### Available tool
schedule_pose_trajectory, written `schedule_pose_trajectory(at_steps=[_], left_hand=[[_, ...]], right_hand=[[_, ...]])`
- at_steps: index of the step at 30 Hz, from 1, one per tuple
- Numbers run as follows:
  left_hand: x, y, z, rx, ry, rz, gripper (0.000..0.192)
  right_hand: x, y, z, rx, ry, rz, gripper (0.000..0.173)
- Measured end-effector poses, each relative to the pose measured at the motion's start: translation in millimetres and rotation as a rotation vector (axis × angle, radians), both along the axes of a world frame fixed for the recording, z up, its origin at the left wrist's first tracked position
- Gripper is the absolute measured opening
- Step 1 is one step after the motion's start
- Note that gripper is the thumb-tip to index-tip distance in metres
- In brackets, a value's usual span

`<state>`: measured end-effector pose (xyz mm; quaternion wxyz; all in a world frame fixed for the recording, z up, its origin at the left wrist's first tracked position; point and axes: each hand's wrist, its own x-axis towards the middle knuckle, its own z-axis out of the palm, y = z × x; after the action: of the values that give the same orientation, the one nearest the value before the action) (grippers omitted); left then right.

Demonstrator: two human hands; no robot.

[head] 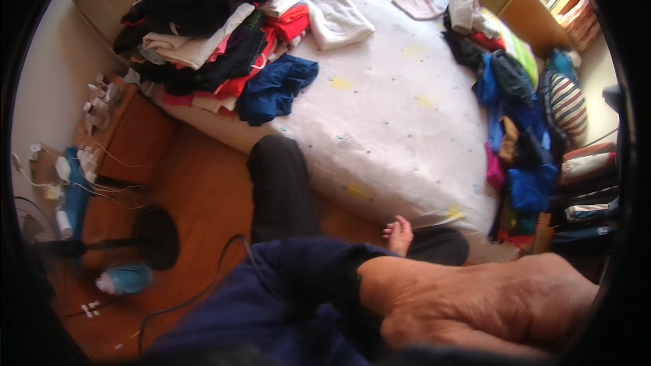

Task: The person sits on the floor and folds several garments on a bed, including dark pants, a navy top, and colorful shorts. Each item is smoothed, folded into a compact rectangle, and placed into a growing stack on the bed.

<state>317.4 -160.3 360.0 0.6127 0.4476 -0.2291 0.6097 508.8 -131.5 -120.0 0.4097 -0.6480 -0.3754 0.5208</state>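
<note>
My left hand (473,295), very large and close to the camera, reaches across the lower right from a navy sleeve (229,305) with a dark cuff. Its fingertips are hidden, so whether it holds anything is unclear. Beyond it, my right hand (400,235) shows small beside my dark-trousered knee (440,246), fingers loosely bent and apart, nothing seen in it; its wrist and arm are hidden. Before me lies a bed with a pale patterned sheet (396,132). Stacked clothes (203,15), a dark blue garment (279,89) and a folded white cloth (338,18) lie on its left part.
Mixed clothes (529,183) line the bed's right side, near a striped cushion (568,107). A small pink cloth (419,7) lies towards the far edge. At left are a wooden cabinet (132,142), cables, a round black stand base (156,238) and a blue bottle-like object (129,278) on the floor.
</note>
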Motion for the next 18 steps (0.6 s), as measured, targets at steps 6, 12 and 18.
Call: schedule_pose_trajectory(at_steps=[6,12,18], left_hand=[[21,-7,9,0.027,-0.045,-0.090,0.017],[27,-13,7,0.036,-0.023,-0.135,0.020],[26,-19,7,-0.001,-0.043,-0.142,0.023]], right_hand=[[7,2,5,-0.016,-0.044,0.049,0.027],[-1,0,-2,-0.037,-0.045,0.029,0.026],[-2,-3,4,0.006,-0.038,0.025,0.023]])
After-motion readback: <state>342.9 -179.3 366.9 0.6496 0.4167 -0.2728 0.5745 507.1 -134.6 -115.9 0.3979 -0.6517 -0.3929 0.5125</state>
